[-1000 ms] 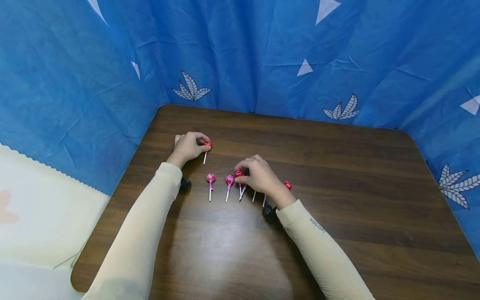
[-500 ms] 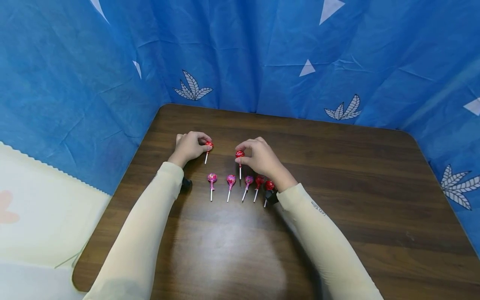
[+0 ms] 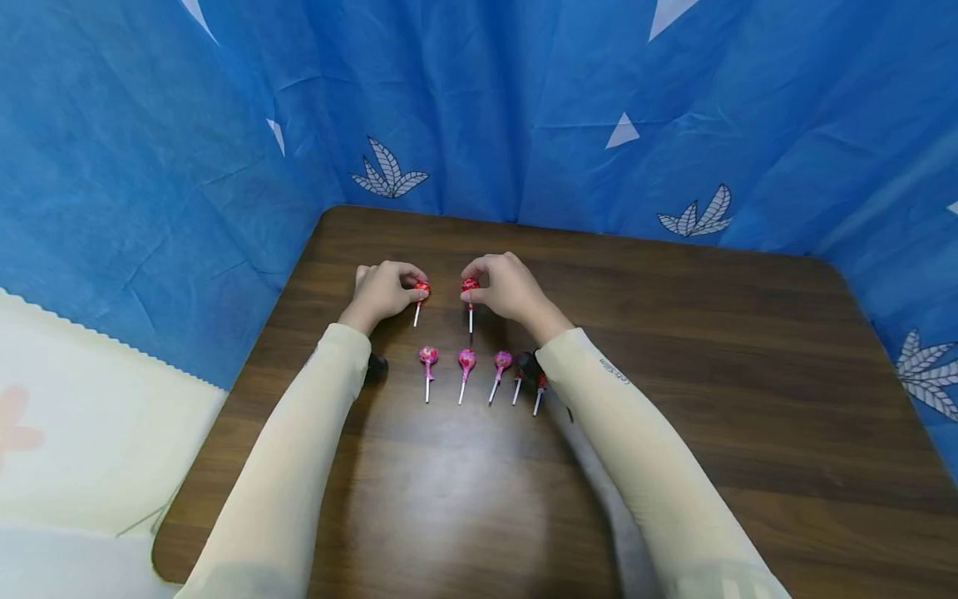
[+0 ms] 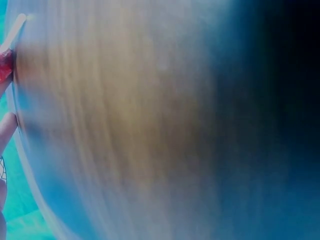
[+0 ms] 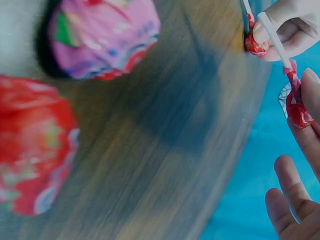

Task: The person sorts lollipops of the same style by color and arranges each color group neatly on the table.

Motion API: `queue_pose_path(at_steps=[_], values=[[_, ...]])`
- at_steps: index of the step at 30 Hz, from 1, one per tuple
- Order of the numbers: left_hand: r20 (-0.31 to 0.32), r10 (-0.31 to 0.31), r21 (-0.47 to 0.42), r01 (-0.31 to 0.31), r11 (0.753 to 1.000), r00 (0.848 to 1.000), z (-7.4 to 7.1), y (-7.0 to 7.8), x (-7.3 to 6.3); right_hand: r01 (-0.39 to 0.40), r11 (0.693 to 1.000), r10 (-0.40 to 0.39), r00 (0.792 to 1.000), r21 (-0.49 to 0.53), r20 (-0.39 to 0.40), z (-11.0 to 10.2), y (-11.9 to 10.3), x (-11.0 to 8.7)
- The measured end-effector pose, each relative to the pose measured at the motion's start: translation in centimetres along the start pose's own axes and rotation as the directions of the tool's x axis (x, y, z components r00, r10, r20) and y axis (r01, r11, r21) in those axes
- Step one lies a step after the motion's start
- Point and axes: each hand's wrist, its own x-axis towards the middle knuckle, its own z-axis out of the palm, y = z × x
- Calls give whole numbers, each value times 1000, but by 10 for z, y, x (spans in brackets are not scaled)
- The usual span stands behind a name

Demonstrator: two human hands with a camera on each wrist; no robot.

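Observation:
Between thumb and fingers, my left hand (image 3: pixel 380 293) pinches the wrapped head of a red lollipop (image 3: pixel 422 288), its white stick hanging toward me. To its right, my right hand (image 3: pixel 512 289) holds another red lollipop (image 3: pixel 470 285) the same way; the two candies are a short gap apart. In the right wrist view this second red lollipop (image 5: pixel 298 107) is gripped by the head, stick pointing up. Nearer me lies a row with a left pink lollipop (image 3: pixel 428 355), a middle pink lollipop (image 3: pixel 467 358) and a right pink lollipop (image 3: pixel 502 359). Two red lollipops at the row's right end are partly hidden by the right wrist.
A brown wooden table (image 3: pixel 711 374) lies under everything, with rounded far corners. A blue curtain (image 3: pixel 479 108) with leaf and triangle prints hangs behind it. Pale cloth (image 3: pixel 90 433) is at the left. The left wrist view is mostly blurred tabletop.
My right hand has lifted a red lollipop out of the row and moved it away from me and slightly left, beside the left hand's one. The left hand has hardly moved.

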Motion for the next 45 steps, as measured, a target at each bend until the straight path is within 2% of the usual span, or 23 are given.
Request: queue_pose_path(at_steps=[6,18,24,28,34,45], values=[[-15,7,-2,-7,1000,1000,1,3,1,-63,998,62,998,22,22,3,0,14],[-4,4,16,-4,1000,1000,-2,7,3,-115,986,124,990,-120,73,21,-8,28],[-7,1,15,-1,1000,1000,0,7,3,-142,975,151,988,-171,37,27,-6,31],[-5,-6,9,6,1000,1000,1,5,4,-168,971,178,983,-170,46,29,-3,31],[-1,-7,26,7,1000,1000,2,3,3,-176,974,187,980,-143,68,33,-3,32],[3,3,16,-3,1000,1000,3,1,1,-171,969,190,977,-180,95,36,-5,33]])
